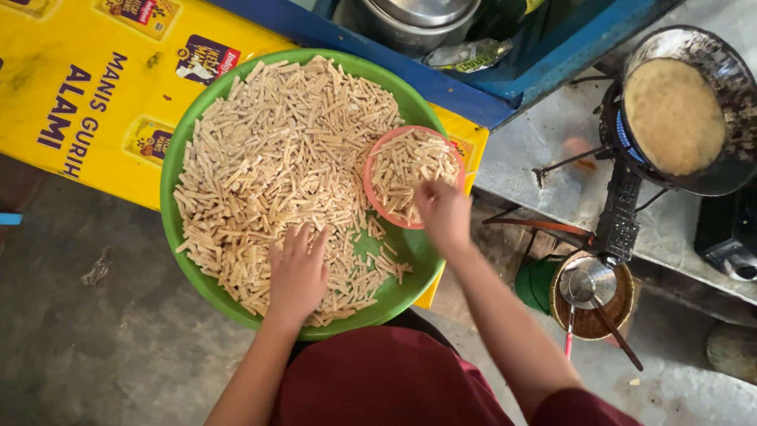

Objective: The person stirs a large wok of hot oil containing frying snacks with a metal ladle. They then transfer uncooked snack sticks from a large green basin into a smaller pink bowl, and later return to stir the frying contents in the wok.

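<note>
Head view, looking down. Nearest the viewer, a dark red garment point(386, 379) fills the lower centre, with both bare forearms reaching up from it. The left hand point(297, 272) lies palm down, fingers pressed together, on the pale dough sticks point(276, 166) heaped in a wide green basin point(177, 158). The right hand point(444, 214) rests at the near edge of a small pink bowl point(369, 183) that sits inside the basin at its right side and is itself full of sticks; its fingers curl downward, and whether they pinch any sticks cannot be told. The basin stands on a yellow printed surface point(79, 102), partly overhanging the grey floor point(79, 339). To the right, beside the right forearm, a metal ladle point(587, 285) lies in a round woven basket point(623, 304). Farther off, a black pan point(682, 110) of foaming light-brown liquid sits on a gas burner point(619, 213). At the top, metal pots point(418, 20) stand inside a blue frame point(441, 83).
</note>
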